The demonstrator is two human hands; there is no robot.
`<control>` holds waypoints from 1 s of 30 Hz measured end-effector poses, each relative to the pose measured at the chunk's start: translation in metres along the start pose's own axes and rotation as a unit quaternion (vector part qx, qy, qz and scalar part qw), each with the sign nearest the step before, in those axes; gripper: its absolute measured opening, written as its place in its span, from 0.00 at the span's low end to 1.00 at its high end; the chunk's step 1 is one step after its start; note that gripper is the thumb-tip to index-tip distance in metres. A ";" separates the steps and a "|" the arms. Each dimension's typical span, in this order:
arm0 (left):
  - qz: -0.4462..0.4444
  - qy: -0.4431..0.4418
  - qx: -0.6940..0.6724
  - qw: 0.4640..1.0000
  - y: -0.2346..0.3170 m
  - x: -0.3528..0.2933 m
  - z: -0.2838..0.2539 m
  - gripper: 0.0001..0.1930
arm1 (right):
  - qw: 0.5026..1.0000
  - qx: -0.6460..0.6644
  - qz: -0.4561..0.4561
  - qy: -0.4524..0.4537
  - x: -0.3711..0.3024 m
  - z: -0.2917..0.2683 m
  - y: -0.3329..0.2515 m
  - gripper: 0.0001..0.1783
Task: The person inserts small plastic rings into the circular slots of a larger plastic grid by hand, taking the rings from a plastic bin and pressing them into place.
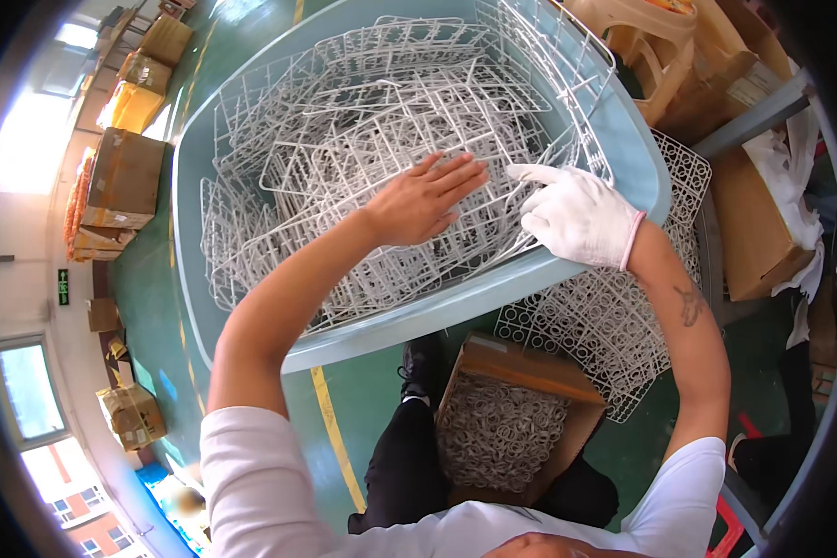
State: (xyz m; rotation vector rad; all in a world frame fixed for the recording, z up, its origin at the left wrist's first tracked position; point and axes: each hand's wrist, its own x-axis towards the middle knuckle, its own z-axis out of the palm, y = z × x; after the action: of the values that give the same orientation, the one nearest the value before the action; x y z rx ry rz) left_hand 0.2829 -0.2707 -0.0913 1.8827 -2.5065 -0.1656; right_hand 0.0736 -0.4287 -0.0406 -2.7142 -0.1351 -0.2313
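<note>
A large light-blue plastic tub is heaped with white plastic grid frames, stacked and tangled. My bare left hand lies over the heap, palm down, its fingers stretched out toward the right. My right hand wears a white glove and is over the tub's near right rim. Its index finger points left across the frames, and the other fingers are partly bent. Neither hand visibly grips anything, though the undersides of both are hidden.
Below the tub, a cardboard box full of small pale rings stands between my legs. Flat sheets of ring lattice lie to its right. A beige plastic stool and an open carton are at the right; cartons line the left wall.
</note>
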 end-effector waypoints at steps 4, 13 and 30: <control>0.015 0.012 -0.013 1.000 -0.001 -0.003 -0.009 0.34 | 1.000 0.001 0.015 -0.004 -0.001 -0.003 0.002 0.15; 0.019 -0.024 -0.001 1.000 0.003 -0.014 -0.005 0.31 | 0.995 -0.090 0.036 0.024 0.021 0.002 0.023 0.11; 0.009 0.073 -0.046 0.996 0.003 0.008 0.076 0.31 | 0.991 0.045 0.069 -0.102 0.014 0.001 -0.016 0.17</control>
State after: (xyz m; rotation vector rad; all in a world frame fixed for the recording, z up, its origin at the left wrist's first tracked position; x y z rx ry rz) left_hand 0.2726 -0.2707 -0.1672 1.7699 -2.3766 -0.1353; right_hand 0.0856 -0.4124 -0.0329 -2.6379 -0.0160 0.0915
